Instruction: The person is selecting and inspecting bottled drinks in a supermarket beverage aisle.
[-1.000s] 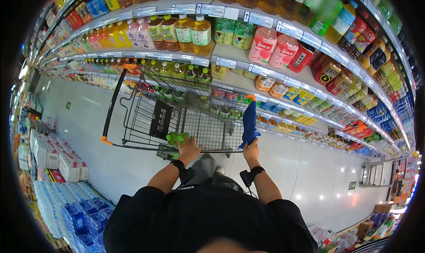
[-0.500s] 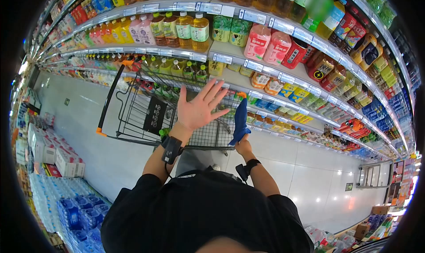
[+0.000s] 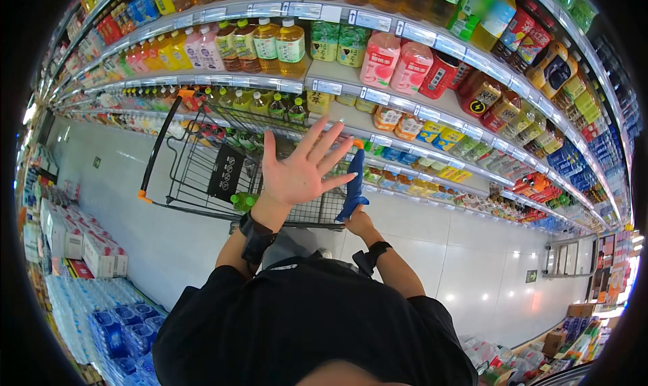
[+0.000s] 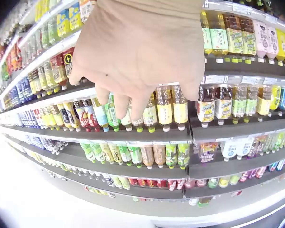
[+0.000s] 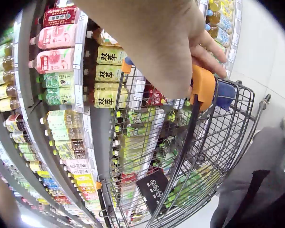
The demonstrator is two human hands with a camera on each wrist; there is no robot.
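My left hand (image 3: pixel 297 173) is raised above the shopping cart, palm up with fingers spread, holding nothing. Across the left wrist view the same hand (image 4: pixel 137 57) spans the top, with shelved bottles beyond its fingers. At the cart's near right corner in the head view, my right hand (image 3: pixel 358 220) grips the lower end of a blue cloth (image 3: pixel 354 190). The right wrist view has that hand (image 5: pixel 166 47) beside the cart's orange corner piece (image 5: pixel 204 88), its fingertips partly hidden. Green-capped bottles (image 3: pixel 244 201) lie in the cart, near its black sign (image 3: pixel 226 172).
Drink shelves (image 3: pixel 337 87) run along the cart's far side. Stacked cartons (image 3: pixel 104 254) and wrapped blue water packs (image 3: pixel 125 339) stand on the left. Tiled floor (image 3: pixel 412 251) extends to the right, towards a metal rack (image 3: pixel 570 258).
My left hand has come up from the green-capped bottles and turned palm up, fingers spread. The cart, blue cloth and right hand have shifted slightly left in the head view.
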